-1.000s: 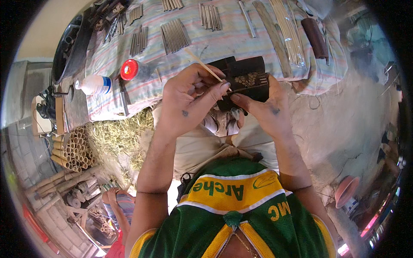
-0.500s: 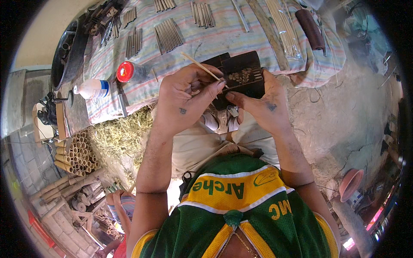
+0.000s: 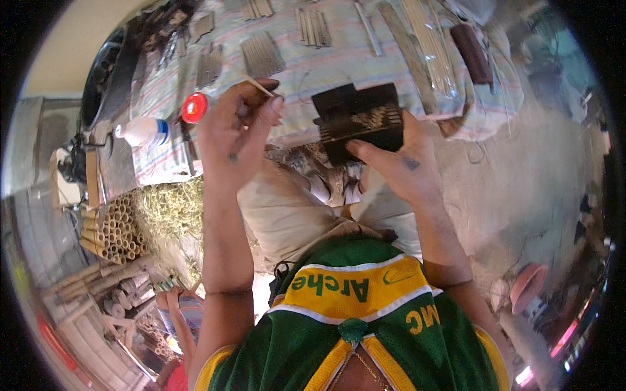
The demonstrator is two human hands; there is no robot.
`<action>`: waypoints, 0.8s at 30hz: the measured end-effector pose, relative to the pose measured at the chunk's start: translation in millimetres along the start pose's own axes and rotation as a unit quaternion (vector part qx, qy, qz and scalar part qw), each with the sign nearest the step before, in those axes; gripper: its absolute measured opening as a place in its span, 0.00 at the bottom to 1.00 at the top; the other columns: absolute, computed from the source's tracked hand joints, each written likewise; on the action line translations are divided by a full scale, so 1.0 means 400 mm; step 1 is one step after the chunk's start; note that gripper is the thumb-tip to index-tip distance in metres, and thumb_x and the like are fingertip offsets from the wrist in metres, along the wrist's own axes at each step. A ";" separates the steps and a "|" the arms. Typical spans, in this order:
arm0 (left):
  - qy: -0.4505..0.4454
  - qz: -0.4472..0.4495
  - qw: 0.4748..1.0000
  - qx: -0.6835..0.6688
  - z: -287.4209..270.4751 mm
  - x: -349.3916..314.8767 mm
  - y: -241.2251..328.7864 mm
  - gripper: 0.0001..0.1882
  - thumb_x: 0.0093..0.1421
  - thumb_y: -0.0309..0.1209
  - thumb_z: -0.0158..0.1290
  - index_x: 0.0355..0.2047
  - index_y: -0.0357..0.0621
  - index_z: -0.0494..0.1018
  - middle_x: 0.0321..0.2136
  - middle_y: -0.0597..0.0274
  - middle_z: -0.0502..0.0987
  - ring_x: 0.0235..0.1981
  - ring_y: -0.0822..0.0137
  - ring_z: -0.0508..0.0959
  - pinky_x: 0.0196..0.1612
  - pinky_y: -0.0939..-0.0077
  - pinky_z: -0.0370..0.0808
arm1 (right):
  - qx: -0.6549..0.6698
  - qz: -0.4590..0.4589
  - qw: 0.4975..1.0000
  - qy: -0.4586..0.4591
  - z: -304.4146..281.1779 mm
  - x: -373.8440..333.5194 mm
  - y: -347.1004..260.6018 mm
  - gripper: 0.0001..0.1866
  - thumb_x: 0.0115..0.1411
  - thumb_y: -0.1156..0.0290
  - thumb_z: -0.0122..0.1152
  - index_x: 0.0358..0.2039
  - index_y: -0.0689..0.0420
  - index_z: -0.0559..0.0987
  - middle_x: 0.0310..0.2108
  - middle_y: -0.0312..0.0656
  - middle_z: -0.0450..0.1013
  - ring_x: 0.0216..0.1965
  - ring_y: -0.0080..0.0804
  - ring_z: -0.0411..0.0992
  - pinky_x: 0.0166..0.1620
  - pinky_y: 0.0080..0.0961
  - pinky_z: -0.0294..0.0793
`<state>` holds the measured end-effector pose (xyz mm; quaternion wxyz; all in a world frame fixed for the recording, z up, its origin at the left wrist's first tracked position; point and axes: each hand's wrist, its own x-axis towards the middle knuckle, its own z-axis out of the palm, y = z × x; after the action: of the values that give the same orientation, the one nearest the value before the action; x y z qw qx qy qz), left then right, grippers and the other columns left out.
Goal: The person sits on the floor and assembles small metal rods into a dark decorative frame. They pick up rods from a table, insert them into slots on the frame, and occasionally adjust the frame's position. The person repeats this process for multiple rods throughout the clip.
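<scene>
Evidently, fine handwork with a thin stick on a dark patterned piece is in hand, at a point where the two are apart. Toward eleven o'clock, the left hand (image 3: 235,133) has its fingers pinched together on the thin stick (image 3: 261,86), though blur hides the exact grip. At one o'clock, the dark patterned piece (image 3: 358,124) is held up before the counter (image 3: 332,62), pale decoration showing. At two o'clock, the right hand (image 3: 401,163) clamps it, thumb in front and the other fingers mostly hidden behind. A further touch would call for a steady right hold and the stick brought across the gap.

Around them, cut bamboo tubes (image 3: 114,234) are stacked between eight and nine. At ten, a white bottle (image 3: 145,131) and a red-lidded jar (image 3: 194,107) stand beside the left hand, the likeliest things to be knocked. Past eleven lies a bundle of slim rods (image 3: 263,53); near one, wrapped pale sticks (image 3: 432,52), then a brown cylinder (image 3: 471,55). A reddish bowl (image 3: 528,287) sits at four.
</scene>
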<state>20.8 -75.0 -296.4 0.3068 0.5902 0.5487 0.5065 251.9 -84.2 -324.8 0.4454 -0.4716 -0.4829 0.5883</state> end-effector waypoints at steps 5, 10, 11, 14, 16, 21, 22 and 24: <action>-0.107 -0.103 0.971 0.186 -0.097 0.070 -0.173 0.11 0.58 0.28 0.54 0.36 0.30 0.75 0.23 0.49 0.78 0.24 0.63 0.79 0.31 0.69 0.76 | 0.043 -0.024 0.999 0.000 0.017 0.000 0.004 0.18 0.49 0.82 0.68 0.42 0.64 0.74 0.36 0.40 0.78 0.35 0.24 0.76 0.40 0.20 0.76; -0.111 -0.032 0.836 0.537 -0.101 0.070 -0.256 0.07 0.54 0.22 0.48 0.32 0.30 0.72 0.28 0.43 0.79 0.31 0.49 0.80 0.36 0.56 0.77 | -0.038 0.017 0.999 0.031 0.013 -0.002 0.004 0.19 0.50 0.83 0.68 0.43 0.62 0.74 0.36 0.39 0.78 0.35 0.24 0.76 0.40 0.21 0.76; -0.107 -0.050 0.826 0.552 -0.085 0.060 -0.265 0.06 0.53 0.20 0.47 0.32 0.31 0.71 0.30 0.43 0.79 0.32 0.46 0.80 0.37 0.54 0.77 | -0.020 -0.017 1.000 0.014 0.010 -0.001 0.003 0.19 0.50 0.83 0.68 0.43 0.62 0.73 0.36 0.39 0.78 0.33 0.23 0.76 0.37 0.20 0.77; -0.125 -0.124 0.803 0.569 -0.054 0.067 -0.292 0.09 0.53 0.21 0.48 0.35 0.32 0.70 0.33 0.43 0.78 0.35 0.42 0.79 0.39 0.54 0.78 | 0.002 -0.058 0.998 -0.006 0.011 -0.002 0.002 0.20 0.50 0.82 0.68 0.44 0.61 0.72 0.35 0.38 0.77 0.29 0.21 0.75 0.28 0.17 0.75; -0.131 -0.103 0.802 0.574 -0.048 0.070 -0.304 0.08 0.53 0.21 0.49 0.34 0.33 0.70 0.32 0.43 0.78 0.36 0.42 0.79 0.39 0.54 0.78 | 0.006 -0.042 0.999 -0.008 0.011 -0.008 -0.001 0.20 0.51 0.81 0.68 0.44 0.60 0.72 0.34 0.38 0.77 0.26 0.19 0.73 0.22 0.15 0.73; -0.084 -0.052 0.849 0.520 -0.064 0.062 -0.285 0.13 0.52 0.22 0.51 0.39 0.31 0.70 0.32 0.41 0.77 0.34 0.43 0.80 0.40 0.57 0.79 | 0.011 -0.057 0.998 -0.009 0.014 -0.007 0.006 0.21 0.51 0.81 0.68 0.45 0.60 0.71 0.35 0.39 0.77 0.28 0.19 0.74 0.23 0.14 0.73; -0.065 -0.024 0.864 0.500 -0.069 0.052 -0.271 0.15 0.52 0.22 0.51 0.41 0.31 0.71 0.32 0.40 0.77 0.34 0.43 0.80 0.40 0.59 0.79 | 0.014 -0.071 0.997 -0.013 0.015 -0.004 0.009 0.21 0.51 0.81 0.68 0.45 0.61 0.71 0.35 0.39 0.77 0.30 0.20 0.75 0.25 0.14 0.74; -0.063 -0.036 0.918 0.390 -0.091 0.040 -0.244 0.17 0.54 0.21 0.52 0.46 0.31 0.70 0.33 0.43 0.78 0.32 0.49 0.81 0.39 0.63 0.80 | 0.038 -0.071 0.997 -0.020 0.016 -0.001 0.015 0.22 0.51 0.81 0.68 0.45 0.61 0.71 0.36 0.39 0.77 0.33 0.22 0.75 0.30 0.14 0.75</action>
<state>-48.1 -46.3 -370.9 0.1042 0.6735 0.7033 0.2023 245.1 -86.5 -330.3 0.4935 -0.4071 -0.5014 0.5825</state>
